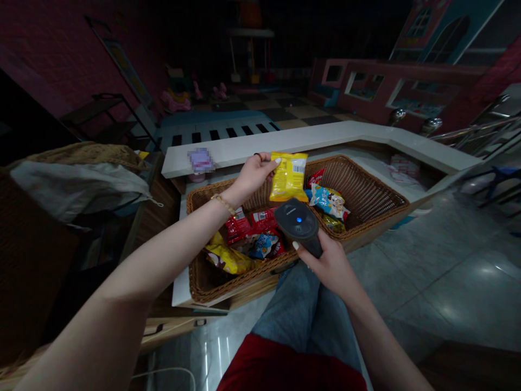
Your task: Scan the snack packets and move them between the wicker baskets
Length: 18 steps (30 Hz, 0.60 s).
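My left hand (253, 177) pinches a small yellow snack packet (288, 176) by its edge, holding it up over the back of the basket. My right hand (329, 267) grips a black handheld barcode scanner (298, 224) with a blue light on top, its head tilted toward the packet. Below both hands sits a brown woven wicker basket (358, 187). It holds several snack bags, among them red packets (238, 225), a yellow bag (226, 258) and a pale blue bag (328, 200).
The basket rests on a low wooden counter with a white top (260, 146). A blurred purple item (201, 160) stands on the counter's edge. Cloth bags (77, 179) lie to the left, and my jeans-covered legs (305, 309) are below. Beyond lies a play area with toys.
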Tool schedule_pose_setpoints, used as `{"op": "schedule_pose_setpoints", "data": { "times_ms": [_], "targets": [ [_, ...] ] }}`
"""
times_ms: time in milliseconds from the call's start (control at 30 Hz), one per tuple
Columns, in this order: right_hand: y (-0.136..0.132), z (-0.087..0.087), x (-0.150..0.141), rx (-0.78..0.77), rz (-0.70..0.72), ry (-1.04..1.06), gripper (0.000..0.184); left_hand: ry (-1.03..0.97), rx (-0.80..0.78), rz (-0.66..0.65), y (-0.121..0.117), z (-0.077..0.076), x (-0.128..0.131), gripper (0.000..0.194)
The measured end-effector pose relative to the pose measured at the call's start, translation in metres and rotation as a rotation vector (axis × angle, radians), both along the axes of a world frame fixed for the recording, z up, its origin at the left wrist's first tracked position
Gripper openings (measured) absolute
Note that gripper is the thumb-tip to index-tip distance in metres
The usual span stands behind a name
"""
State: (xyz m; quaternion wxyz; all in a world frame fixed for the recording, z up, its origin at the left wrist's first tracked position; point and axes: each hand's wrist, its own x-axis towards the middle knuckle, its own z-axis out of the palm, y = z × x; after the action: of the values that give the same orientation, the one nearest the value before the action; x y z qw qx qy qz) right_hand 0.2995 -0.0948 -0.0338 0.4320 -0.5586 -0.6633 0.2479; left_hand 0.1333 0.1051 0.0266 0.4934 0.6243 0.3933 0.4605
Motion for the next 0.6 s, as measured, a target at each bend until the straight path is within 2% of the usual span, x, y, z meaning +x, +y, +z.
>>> {"op": "schedule_pose_setpoints", "data": {
  "times_ms": [133,233,300,367,433,500,600],
  "targets": [
    [0.0,-0.001,0.0,-0.002,-0.005,0.003,0.028,-0.123,-0.233,-0.176,0.001,0.004,0.033,0.006],
    [0.001,-0.002,0.001,-0.006,0.001,-0.007,0.027,-0.034,-0.237,-0.167,0.003,-0.003,0.031,0.019],
    [0.001,-0.002,0.002,-0.002,0.003,-0.016,0.026,0.075,-0.142,-0.19,0.003,-0.007,0.016,0.028],
    [0.001,-0.002,0.002,0.002,0.002,-0.018,0.025,0.18,-0.004,-0.295,-0.002,-0.005,-0.008,0.035],
    [0.001,-0.003,0.002,0.002,0.004,-0.015,0.025,0.318,0.119,-0.441,-0.012,0.003,-0.036,0.037],
    [0.0,-0.003,0.002,-0.003,0.0,-0.014,0.026,0.522,0.157,-0.553,-0.029,0.016,-0.066,0.043],
    [-0.001,-0.003,0.003,-0.01,-0.001,-0.013,0.026,0.788,0.132,-0.625,-0.058,0.032,-0.106,0.053]
  ]
}}
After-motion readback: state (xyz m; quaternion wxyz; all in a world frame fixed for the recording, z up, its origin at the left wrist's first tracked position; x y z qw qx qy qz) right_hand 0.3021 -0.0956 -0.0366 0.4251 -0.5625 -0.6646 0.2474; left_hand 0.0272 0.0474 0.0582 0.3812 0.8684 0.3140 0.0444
